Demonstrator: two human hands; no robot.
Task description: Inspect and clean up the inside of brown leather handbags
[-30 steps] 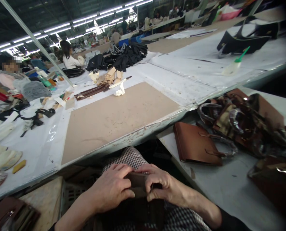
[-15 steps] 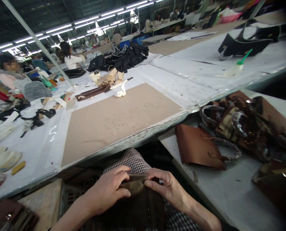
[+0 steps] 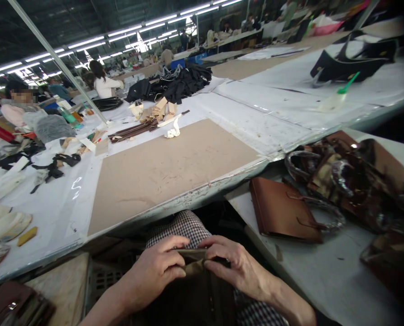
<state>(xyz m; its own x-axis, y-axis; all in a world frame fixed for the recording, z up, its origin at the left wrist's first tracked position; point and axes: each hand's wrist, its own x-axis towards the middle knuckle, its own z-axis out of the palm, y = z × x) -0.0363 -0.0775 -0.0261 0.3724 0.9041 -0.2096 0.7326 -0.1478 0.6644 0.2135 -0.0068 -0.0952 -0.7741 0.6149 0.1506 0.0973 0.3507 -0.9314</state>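
Observation:
Low in the head view, both hands work on a dark brown leather piece (image 3: 195, 290) lying on my lap, over checked trousers (image 3: 181, 226). My left hand (image 3: 154, 271) pinches the piece's top edge from the left, fingers closed. My right hand (image 3: 238, 267) grips the same edge from the right, fingers curled over it. The lower part of the leather piece runs out of view at the bottom.
A brown cardboard mat (image 3: 168, 167) lies on the white worktable (image 3: 273, 113) ahead. A tan leather bag (image 3: 283, 210) and a heap of wrapped brown bags (image 3: 351, 176) sit on the side table to the right. Other people work at the far left.
The hands have shifted slightly along the leather piece's top edge, fingers drawn closer together. The view has tilted down a little.

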